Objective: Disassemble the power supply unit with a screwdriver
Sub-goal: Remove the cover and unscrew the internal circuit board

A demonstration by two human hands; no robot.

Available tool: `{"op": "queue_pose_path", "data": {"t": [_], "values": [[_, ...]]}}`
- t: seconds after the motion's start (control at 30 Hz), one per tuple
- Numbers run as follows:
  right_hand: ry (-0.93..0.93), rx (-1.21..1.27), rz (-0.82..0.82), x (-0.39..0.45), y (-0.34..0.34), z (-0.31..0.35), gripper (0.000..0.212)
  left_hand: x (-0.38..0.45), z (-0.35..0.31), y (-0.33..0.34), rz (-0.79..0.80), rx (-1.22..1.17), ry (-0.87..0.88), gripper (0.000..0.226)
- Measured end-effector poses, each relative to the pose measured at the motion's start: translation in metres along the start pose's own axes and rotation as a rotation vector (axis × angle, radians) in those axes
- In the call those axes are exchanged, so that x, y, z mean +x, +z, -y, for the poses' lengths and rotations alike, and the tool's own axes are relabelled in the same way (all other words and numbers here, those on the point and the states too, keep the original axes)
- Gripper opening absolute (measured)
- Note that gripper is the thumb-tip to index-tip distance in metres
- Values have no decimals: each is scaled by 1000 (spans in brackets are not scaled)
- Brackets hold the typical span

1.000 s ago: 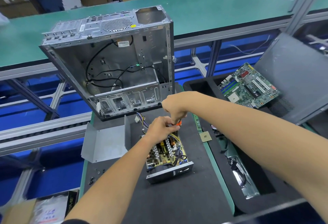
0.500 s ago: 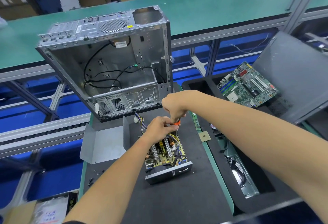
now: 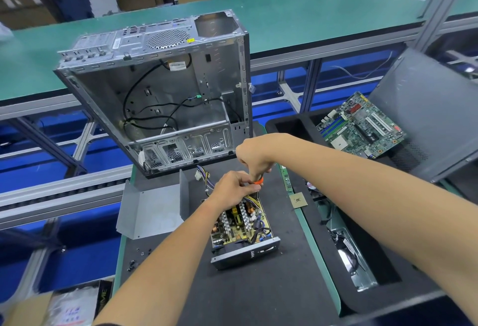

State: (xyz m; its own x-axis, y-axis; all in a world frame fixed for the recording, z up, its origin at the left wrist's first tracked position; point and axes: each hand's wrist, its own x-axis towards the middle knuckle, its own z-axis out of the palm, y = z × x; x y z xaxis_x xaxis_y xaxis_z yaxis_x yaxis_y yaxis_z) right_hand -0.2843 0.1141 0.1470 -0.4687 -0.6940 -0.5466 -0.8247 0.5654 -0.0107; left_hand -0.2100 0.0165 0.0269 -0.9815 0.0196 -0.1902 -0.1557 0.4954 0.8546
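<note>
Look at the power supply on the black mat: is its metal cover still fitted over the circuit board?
No. The power supply unit lies open with its circuit board bare, and a bent metal cover lies apart on its left.

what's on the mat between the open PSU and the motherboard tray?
Head view: a small CPU chip lies by the mat's right edge, right of the PSU.

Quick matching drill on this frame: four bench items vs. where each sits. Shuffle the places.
1 motherboard
2 computer case
3 metal cover
4 screwdriver

A held in the right hand
B left of the power supply unit, on the mat
C in the tray to the right
D behind the power supply unit, open side toward the camera

Pairs: 1-C, 2-D, 3-B, 4-A
</note>
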Motion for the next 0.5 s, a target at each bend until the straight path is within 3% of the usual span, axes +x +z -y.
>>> {"op": "queue_pose_path", "data": {"t": [0.5], "values": [[120,145,42,7,1,-1,21,-3,-4,-1,26,37,16,25]]}}
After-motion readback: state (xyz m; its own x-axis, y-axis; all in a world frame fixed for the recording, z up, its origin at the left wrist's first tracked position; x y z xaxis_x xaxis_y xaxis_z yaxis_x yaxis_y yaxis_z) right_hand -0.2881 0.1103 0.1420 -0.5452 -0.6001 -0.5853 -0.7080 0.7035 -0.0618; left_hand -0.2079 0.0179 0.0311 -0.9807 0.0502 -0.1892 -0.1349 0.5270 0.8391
